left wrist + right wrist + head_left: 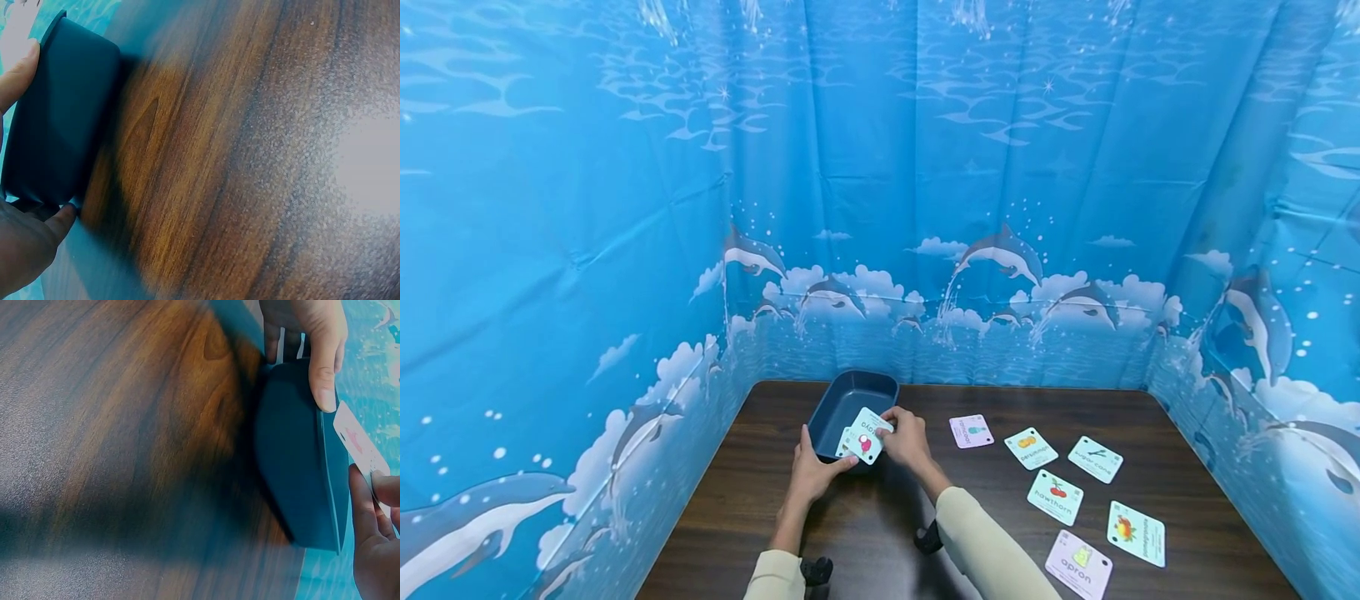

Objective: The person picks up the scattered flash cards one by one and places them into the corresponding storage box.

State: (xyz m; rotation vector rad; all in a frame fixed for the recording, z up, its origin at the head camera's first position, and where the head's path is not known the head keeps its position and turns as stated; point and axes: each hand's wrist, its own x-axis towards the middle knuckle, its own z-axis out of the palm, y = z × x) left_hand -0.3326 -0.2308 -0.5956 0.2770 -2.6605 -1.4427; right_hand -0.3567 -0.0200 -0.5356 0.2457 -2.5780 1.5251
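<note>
A deep, dark blue plastic bin (842, 407) stands at the back left of the table. My left hand (808, 475) grips its near end, the thumb on the rim and the fingers around the outer wall, as the right wrist view shows. Over the bin's near part, my right hand (910, 442) pinches a picture card (867, 432) with a pink fruit and lettering between thumb and fingers. The edge of another pale card (843, 444) shows beneath it. In the left wrist view the bin's side wall (65, 106) appears beside the left thumb.
On the right of the dark wooden table (985, 508) lie picture cards: raincoat (970, 431), persimmon (1032, 448), sugar cane (1096, 459), hawthorn (1056, 497), apron (1078, 565) and one with an orange fruit (1137, 533). A blue dolphin curtain (880, 183) surrounds the table.
</note>
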